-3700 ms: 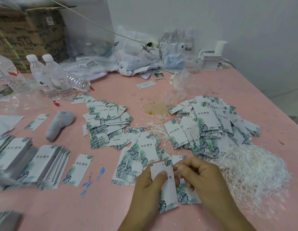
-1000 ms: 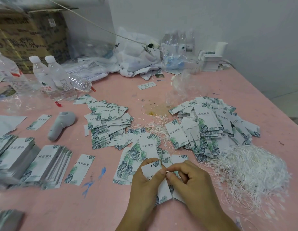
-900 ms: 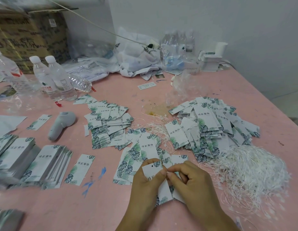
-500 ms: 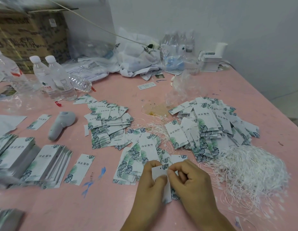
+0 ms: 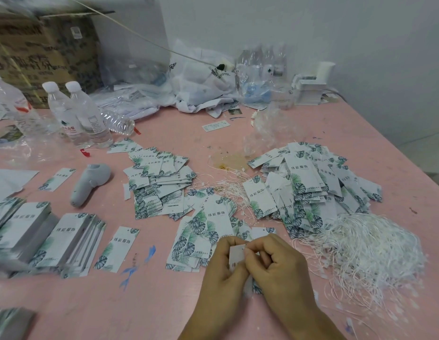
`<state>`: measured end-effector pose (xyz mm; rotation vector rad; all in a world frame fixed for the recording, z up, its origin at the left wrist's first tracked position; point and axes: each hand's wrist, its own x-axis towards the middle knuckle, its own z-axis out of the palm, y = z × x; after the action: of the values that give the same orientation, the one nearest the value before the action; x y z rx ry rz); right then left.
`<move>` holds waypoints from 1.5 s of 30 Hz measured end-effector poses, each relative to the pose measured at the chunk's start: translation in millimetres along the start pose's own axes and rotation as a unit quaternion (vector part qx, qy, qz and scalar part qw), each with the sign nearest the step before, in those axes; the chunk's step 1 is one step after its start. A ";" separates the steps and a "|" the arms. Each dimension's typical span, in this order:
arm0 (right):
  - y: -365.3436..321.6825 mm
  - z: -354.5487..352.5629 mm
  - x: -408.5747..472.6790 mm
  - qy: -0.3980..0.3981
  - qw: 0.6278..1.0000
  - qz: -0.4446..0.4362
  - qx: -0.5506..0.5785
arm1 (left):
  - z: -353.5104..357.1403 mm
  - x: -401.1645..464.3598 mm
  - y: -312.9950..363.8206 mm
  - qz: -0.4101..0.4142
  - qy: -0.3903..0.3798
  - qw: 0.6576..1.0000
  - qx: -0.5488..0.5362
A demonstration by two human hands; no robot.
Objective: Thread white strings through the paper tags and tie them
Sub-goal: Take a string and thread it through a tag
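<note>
Left hand (image 5: 223,273) clamps one tag (image 5: 236,256) upright between thumb and fingers. Right hand (image 5: 277,261) is pinched shut at the tag's top edge; any string held there is too small to tell. String pile (image 5: 370,251) lies right of the grip.

Matt printed paper tags (image 5: 303,182), stringy white strings (image 5: 370,246), clear plastic bottles (image 5: 86,114), scuffed smooth pink table (image 5: 164,310)

Pink table (image 5: 238,133), tag piles (image 5: 309,182), string heap (image 5: 370,251), tag stacks (image 5: 42,234), bottles (image 5: 76,114), grey handheld device (image 5: 89,184), carton (image 5: 42,52), bags (image 5: 199,79).
</note>
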<state>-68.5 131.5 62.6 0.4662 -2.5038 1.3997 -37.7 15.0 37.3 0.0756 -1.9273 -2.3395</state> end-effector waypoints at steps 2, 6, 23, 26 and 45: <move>1.2 -2.0 1.3 0.005 1.000 0.006 0.011 | -2.2 0.6 1.5 -0.007 0.007 1.000 -0.006; 2.4 -6.6 3.8 0.012 0.999 0.020 0.042 | -6.2 3.6 2.4 -0.077 0.025 0.988 -0.131; 6.7 -13.0 4.3 -0.045 0.996 0.019 0.080 | -4.3 2.1 6.5 -0.002 0.075 0.996 -0.044; 4.5 -14.7 5.3 -0.094 0.983 0.081 0.138 | -0.3 0.5 10.3 -0.011 0.094 0.995 -0.039; 21.8 -65.3 29.4 -0.262 0.906 0.240 0.231 | -19.0 18.0 16.6 -0.096 0.207 0.903 -0.365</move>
<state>-100.8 193.4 89.6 0.3484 -2.8076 2.3642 -52.6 -8.7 50.5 0.6541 -0.8143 -2.7158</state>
